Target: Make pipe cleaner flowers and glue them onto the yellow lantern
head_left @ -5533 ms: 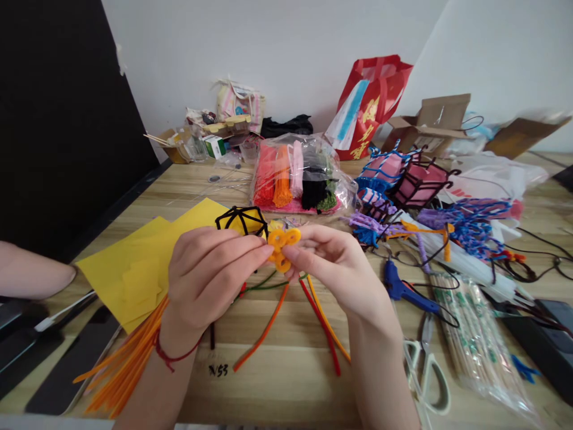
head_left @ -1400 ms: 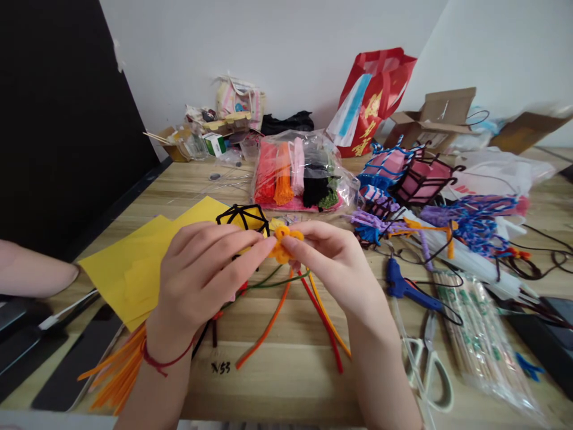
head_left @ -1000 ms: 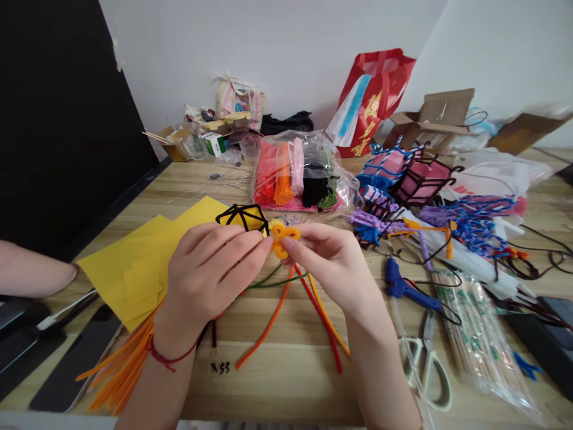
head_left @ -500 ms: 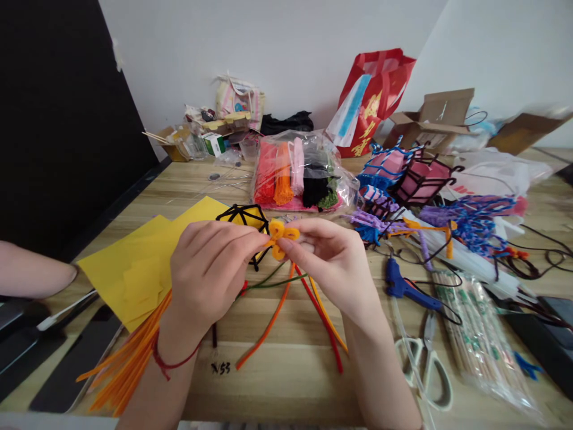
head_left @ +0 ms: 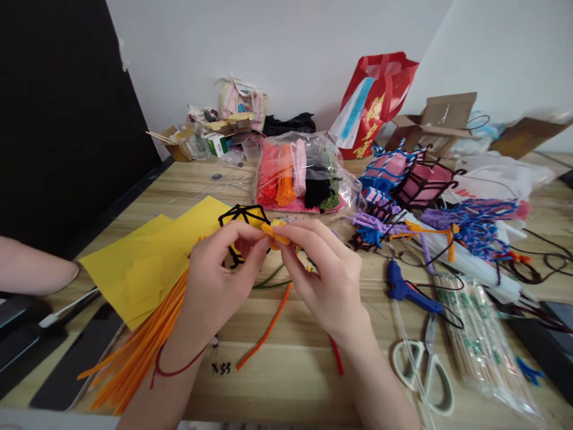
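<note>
Between my two hands, above the middle of the table, is a small yellow-orange pipe cleaner flower [head_left: 276,232], seen nearly edge-on. My left hand [head_left: 227,266] pinches its left side between thumb and forefinger. On its right side, the thumb and fingers of my right hand [head_left: 329,275] are closed on the petals and hide part of them. Just behind stands a black-framed lantern [head_left: 243,215] with yellow panels. Loose orange [head_left: 265,337] and red pipe cleaners [head_left: 335,353] lie below my hands, along with a green one [head_left: 271,277].
Left: yellow sheets [head_left: 147,263], an orange pipe cleaner bundle [head_left: 145,340], a phone [head_left: 78,361] and another person's arm [head_left: 36,266]. Behind: a bag of coloured pipe cleaners [head_left: 307,173]. Right: a blue glue gun [head_left: 409,288], scissors [head_left: 427,364], wrapped sticks [head_left: 486,334] and pink lanterns [head_left: 425,182].
The flower has turned from facing me to nearly edge-on. My left thumb has come into view, and my right hand has rolled over so its fingers cover more of the flower.
</note>
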A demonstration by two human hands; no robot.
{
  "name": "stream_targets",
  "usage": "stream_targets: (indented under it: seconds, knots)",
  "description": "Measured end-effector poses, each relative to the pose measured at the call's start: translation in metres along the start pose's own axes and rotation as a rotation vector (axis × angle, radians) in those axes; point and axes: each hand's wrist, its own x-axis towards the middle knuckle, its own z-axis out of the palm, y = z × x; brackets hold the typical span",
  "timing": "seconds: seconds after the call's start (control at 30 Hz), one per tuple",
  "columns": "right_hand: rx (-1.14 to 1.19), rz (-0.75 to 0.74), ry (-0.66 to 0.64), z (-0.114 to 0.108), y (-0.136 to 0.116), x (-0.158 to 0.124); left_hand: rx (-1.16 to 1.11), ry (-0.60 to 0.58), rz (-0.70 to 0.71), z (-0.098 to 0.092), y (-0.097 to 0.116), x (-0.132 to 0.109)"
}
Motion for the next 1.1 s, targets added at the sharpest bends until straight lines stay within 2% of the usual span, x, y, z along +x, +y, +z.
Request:
stream_targets:
  seconds: [0.13, 0.2, 0.27, 0.37, 0.47, 0.6, 0.67, 0.9, 1.0, 1.1]
  knots:
    - [0.012, 0.006, 0.007, 0.004, 0.001, -0.001, -0.247, -0.036, -0.228, 0.001, -0.002, 0.004]
    - [0.129, 0.111, 0.051, 0.005, 0.0, -0.001, -0.311, -0.065, -0.295, -0.002, -0.002, 0.006]
    - [0.319, 0.303, 0.071, 0.006, 0.001, 0.0, -0.319, -0.107, -0.298, -0.007, -0.001, 0.007]
    - [0.607, 0.604, 0.016, 0.003, 0.004, 0.003, -0.269, -0.108, -0.197, -0.017, 0.0, 0.008]
    - [0.735, 0.739, -0.004, -0.003, 0.007, 0.005, -0.119, -0.069, -0.021, -0.025, -0.001, 0.009]
    - [0.779, 0.775, -0.082, -0.009, 0.008, 0.007, 0.126, -0.096, 0.352, -0.027, -0.005, 0.01]
    - [0.81, 0.808, -0.132, -0.01, 0.009, 0.007, 0.219, -0.073, 0.473, -0.026, -0.008, 0.01]
    - [0.908, 0.92, -0.163, -0.011, 0.011, 0.009, 0.405, 0.01, 0.712, -0.029, -0.011, 0.007]
    - [0.888, 0.902, -0.138, -0.011, 0.011, 0.009, 0.54, -0.002, 0.755, -0.032, -0.01, 0.004]
    - [0.852, 0.824, -0.078, -0.01, 0.01, 0.007, 0.584, -0.03, 0.731, -0.034, -0.01, 0.0]
